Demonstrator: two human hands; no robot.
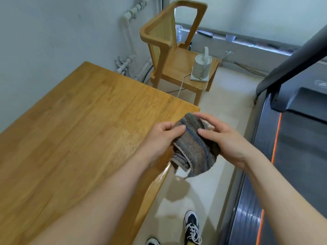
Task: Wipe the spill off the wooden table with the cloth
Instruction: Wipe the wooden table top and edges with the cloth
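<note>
We hold the cloth [194, 145] in our 2 hands, lifted clear of the wooden table [79, 129]. It sits above the table's right edge, close to the far right corner, and partly out over the pale floor [221, 103]. The cloth is bunched into a loose roll, striped in grey, blue and brown, with a frayed end hanging down below our hands.

Our left hand [159, 138] pinches the cloth's left side, with the thumb on top and the fingers curled beneath. Our right hand [228, 140] grips the right side: its fingers curl over the far top of the roll, close together, and the thumb presses the near face. Neither hand touches the wood.

We cannot make out the spill on the tabletop from this view.

Beyond the table's far right corner stands a wooden chair [177, 50] with a cane back. A white kettle [202, 66] sits on its base at the front right of the seat, its cord trailing down over the seat's front edge. White pipes [127, 41] run along the wall behind. A dark treadmill [292, 138] with an orange stripe fills the right side. Our 2 shoes [192, 227] stand on the floor between the table and the treadmill.
</note>
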